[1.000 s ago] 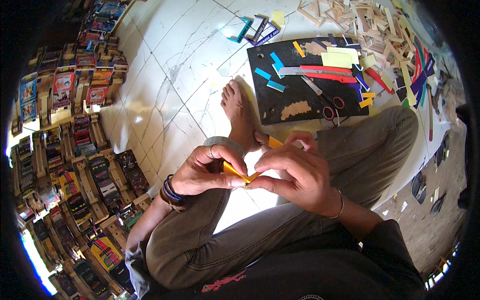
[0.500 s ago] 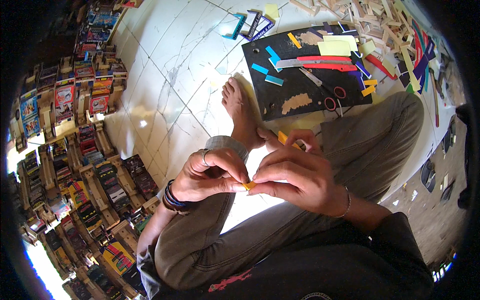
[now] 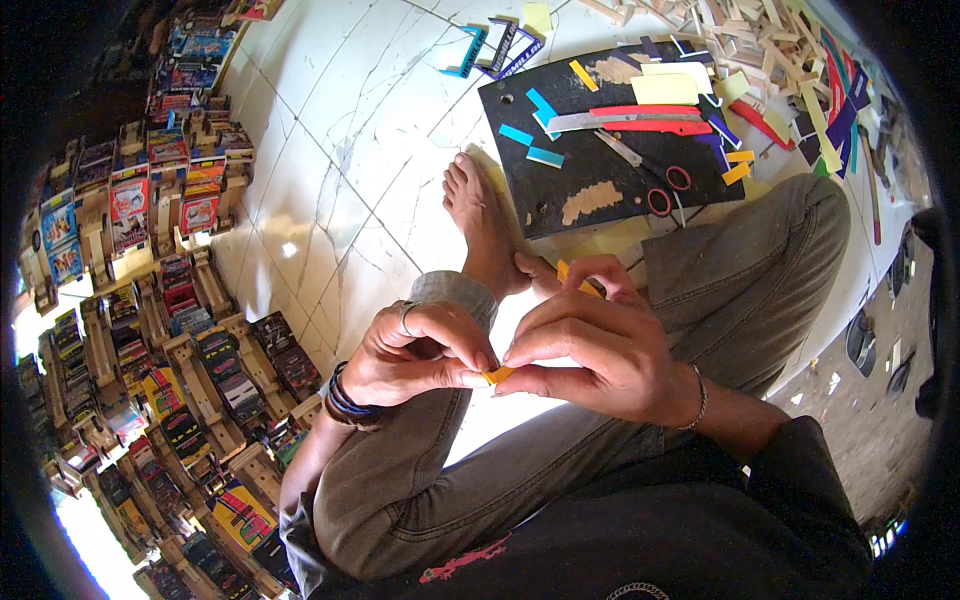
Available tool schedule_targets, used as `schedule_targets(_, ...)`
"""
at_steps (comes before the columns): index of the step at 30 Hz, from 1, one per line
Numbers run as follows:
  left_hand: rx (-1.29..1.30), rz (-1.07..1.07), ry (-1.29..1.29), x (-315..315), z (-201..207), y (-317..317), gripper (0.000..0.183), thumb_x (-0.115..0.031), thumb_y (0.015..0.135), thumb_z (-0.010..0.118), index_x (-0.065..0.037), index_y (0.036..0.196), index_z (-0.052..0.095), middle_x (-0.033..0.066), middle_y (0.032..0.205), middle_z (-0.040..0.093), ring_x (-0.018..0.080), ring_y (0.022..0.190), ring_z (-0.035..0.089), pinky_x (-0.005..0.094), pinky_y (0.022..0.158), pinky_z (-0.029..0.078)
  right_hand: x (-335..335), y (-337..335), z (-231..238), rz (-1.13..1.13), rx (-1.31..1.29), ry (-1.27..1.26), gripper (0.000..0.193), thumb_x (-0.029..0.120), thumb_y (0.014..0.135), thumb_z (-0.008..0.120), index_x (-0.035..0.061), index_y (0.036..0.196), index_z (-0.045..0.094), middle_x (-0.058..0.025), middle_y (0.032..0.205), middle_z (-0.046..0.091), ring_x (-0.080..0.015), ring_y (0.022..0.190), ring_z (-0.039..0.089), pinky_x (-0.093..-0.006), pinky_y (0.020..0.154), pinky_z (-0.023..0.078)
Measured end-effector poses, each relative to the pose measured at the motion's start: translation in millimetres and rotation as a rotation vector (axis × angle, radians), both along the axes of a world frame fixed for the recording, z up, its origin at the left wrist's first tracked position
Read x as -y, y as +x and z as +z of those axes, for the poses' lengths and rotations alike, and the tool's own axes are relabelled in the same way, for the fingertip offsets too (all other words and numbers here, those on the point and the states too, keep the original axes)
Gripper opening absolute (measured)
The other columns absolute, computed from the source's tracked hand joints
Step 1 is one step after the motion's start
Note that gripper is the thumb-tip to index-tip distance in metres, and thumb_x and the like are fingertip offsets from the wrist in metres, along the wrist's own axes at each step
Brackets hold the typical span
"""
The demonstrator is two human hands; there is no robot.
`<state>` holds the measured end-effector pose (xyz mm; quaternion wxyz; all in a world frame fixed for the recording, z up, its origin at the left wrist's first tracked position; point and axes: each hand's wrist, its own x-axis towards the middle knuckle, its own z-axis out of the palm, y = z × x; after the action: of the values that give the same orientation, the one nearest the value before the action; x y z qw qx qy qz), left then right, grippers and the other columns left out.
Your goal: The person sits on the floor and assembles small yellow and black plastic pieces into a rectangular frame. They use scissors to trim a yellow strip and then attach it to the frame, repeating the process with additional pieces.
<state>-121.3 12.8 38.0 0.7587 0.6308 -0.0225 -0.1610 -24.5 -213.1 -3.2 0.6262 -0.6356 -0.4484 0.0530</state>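
Observation:
My left hand (image 3: 418,352) pinches a small yellow-orange strip (image 3: 497,375) between thumb and fingers, over my folded legs. My right hand (image 3: 600,345) grips the same strip from the other side, fingertips almost touching those of the left. Its upper fingers are curled beside another yellow strip (image 3: 590,288), partly hidden behind the hand; whether they hold it I cannot tell. Past my right hand a worn black board (image 3: 520,205) lies on the floor. On it rest a red-handled cutter knife (image 3: 660,121), scissors (image 3: 645,170) and blue strips (image 3: 516,135).
Wooden sticks (image 3: 765,50) are heaped at the far right, beside coloured offcuts (image 3: 845,120). Folded printed strips (image 3: 500,50) lie beyond the board on the tiled floor (image 3: 330,130). Wooden racks of printed packs (image 3: 180,400) fill the left side. Sandals (image 3: 860,342) lie at the right.
Both hands stay nearly in place on the yellow strip, which sits slightly more tilted and shows a bit more between the fingertips. The view has shifted slightly.

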Motion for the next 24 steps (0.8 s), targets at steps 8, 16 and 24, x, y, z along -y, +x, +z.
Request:
schedule_targets(8,-0.019,0.001,0.014,1,1,0,0.014,0.002,0.09,0.072,-0.003,0.102,0.07,0.0101,0.098,0.071,0.0187,0.094,0.067,0.0324,0.081,0.053,0,-5,-5,0.012,-0.046,-0.001,0.023,0.029,0.08,0.084,0.0201,0.095,0.069,0.0096,0.09,0.067,-0.0056,0.088,0.064,-0.0361,0.094,0.037)
schedule_targets(16,0.003,-0.02,0.0,-3,-4,-2,0.018,0.0,0.09,0.073,-0.002,0.107,0.067,0.0102,0.101,0.07,0.0184,0.095,0.067,0.0323,0.084,0.052,-1,-3,-3,-0.003,-0.04,0.01,0.034,0.027,0.07,0.091,0.0157,0.094,0.07,0.006,0.087,0.073,-0.0065,0.08,0.066,-0.0333,0.089,0.039)
schedule_targets(24,-0.081,0.058,-0.056,-3,-13,-1,0.036,0.0,0.091,0.073,0.0,0.124,0.06,0.0084,0.119,0.06,0.0151,0.108,0.062,0.0316,0.094,0.051,-9,0,-6,0.044,-0.474,-0.025,0.027,0.016,0.078,0.088,0.0071,0.09,0.066,-0.0001,0.083,0.071,-0.0087,0.077,0.065,-0.0283,0.077,0.048)
